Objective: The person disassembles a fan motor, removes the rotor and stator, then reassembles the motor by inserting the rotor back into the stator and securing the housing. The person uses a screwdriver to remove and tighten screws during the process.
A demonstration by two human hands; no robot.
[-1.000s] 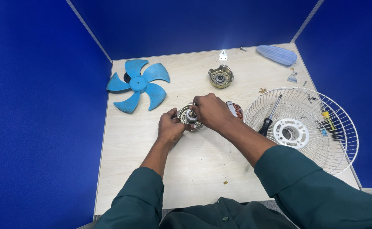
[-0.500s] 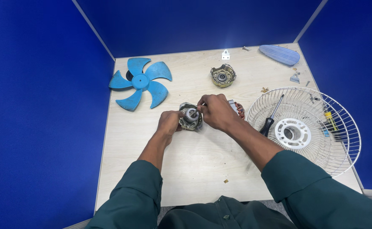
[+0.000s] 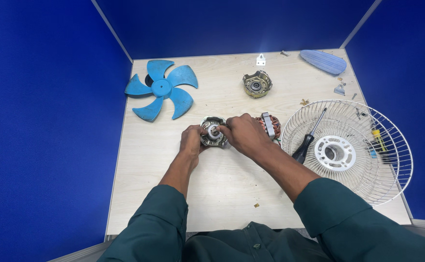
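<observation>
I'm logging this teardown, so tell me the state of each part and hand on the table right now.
Motor housing: held by both hands over the table.
Left hand: gripping the housing's left side.
Right hand: fingers on the housing's centre.
Stator: lying beside the right hand.
Second housing: lying apart.
Fan blade: detached, flat.
Wire guard: flat, overhanging the table edge.
Screwdriver: resting on the guard.

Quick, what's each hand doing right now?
Left hand: closed on the metal motor housing.
Right hand: fingertips pinching the centre of the same housing.

fan blade (image 3: 163, 92) left, motor housing (image 3: 213, 132) centre, grille (image 3: 347, 150) right
</observation>
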